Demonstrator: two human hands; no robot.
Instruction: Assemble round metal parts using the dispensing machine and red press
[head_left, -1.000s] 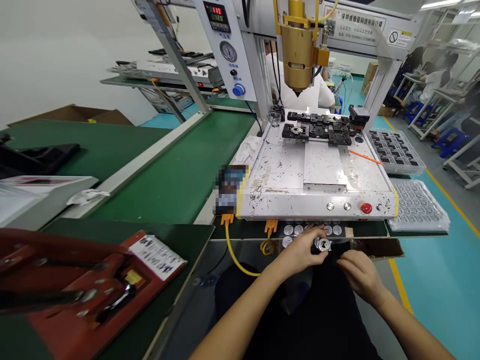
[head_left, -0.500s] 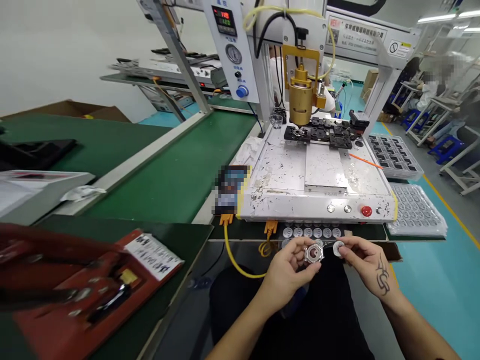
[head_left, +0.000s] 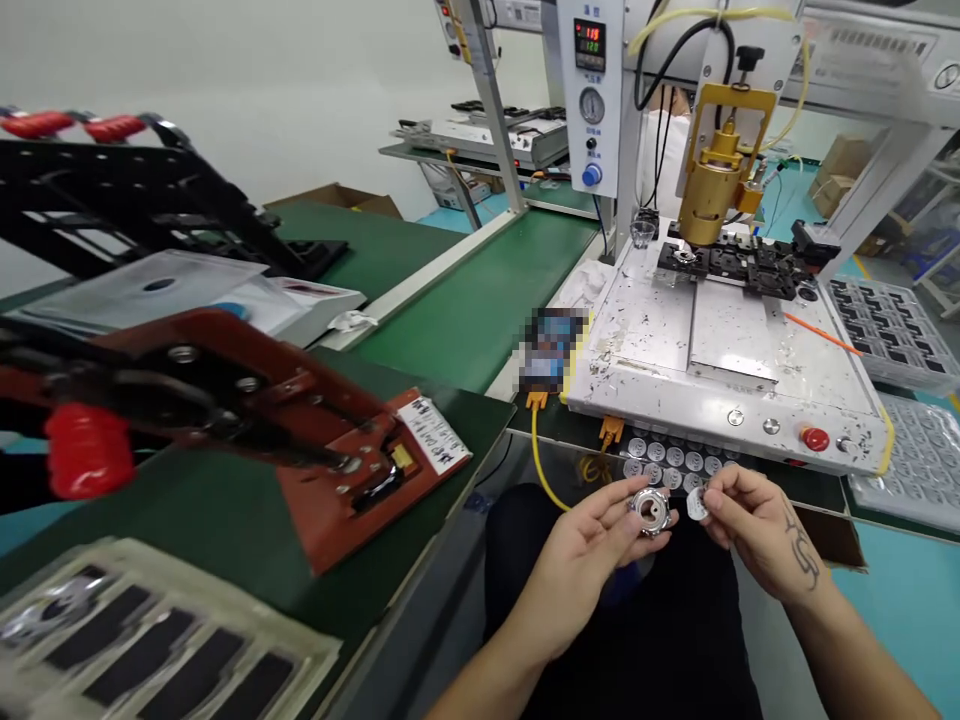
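In the head view, my left hand (head_left: 589, 555) holds a shiny silver watch case (head_left: 649, 510) by its edge, between thumb and fingers. The case is round with a dark opening at its middle. Just to its right, my right hand (head_left: 761, 530) pinches a thin round silvery disc (head_left: 697, 504) at its right edge. The disc and the case are apart. Both hands are above my lap, in front of the bench. Behind them, rows of similar pale round discs (head_left: 675, 457) lie under the front edge of the white machine (head_left: 667, 380).
A brass-coloured press head (head_left: 709, 200) hangs over black fixtures (head_left: 750, 265). A red toggle press (head_left: 330, 490) stands left, near a tray with dark pieces (head_left: 300, 655). Yellow cables (head_left: 538, 455) hang at the bench edge. Clear trays (head_left: 911, 460) sit right; a phone-like device (head_left: 551, 350) lies left of the machine.
My view has swung left, bringing the tray and the red handle into sight. The watch case has turned a little in my left hand; the disc in my right hand is tilted differently.
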